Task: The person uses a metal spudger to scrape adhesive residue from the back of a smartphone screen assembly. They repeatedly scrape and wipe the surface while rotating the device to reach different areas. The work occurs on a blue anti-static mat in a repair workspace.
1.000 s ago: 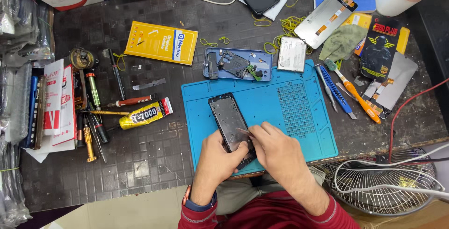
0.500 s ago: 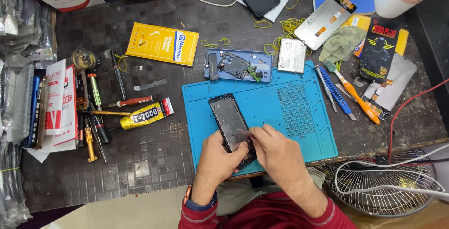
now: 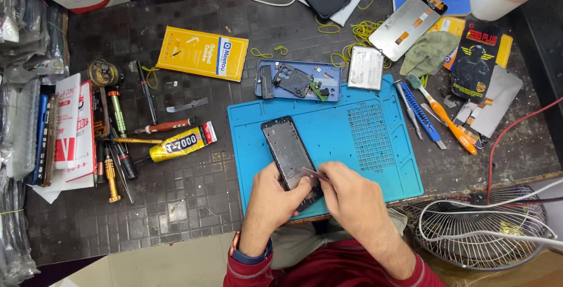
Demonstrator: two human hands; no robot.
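A dark phone frame [image 3: 288, 150] lies tilted on the blue work mat [image 3: 363, 164], its near end covered by my hands. My left hand [image 3: 274, 198] grips the frame's lower left edge. My right hand [image 3: 350, 193] pinches a small thin flat tool [image 3: 312, 174] whose tip rests on the frame's lower right part. Both wrists come from red sleeves at the bottom edge.
An opened blue phone back [image 3: 299, 80] and a silver battery [image 3: 365, 67] sit behind the mat. A yellow glue tube [image 3: 179, 143] and screwdrivers [image 3: 117, 140] lie left. An orange-handled brush [image 3: 443, 114] lies right, a wire fan guard [image 3: 475, 231] bottom right, a yellow packet [image 3: 202, 52] behind.
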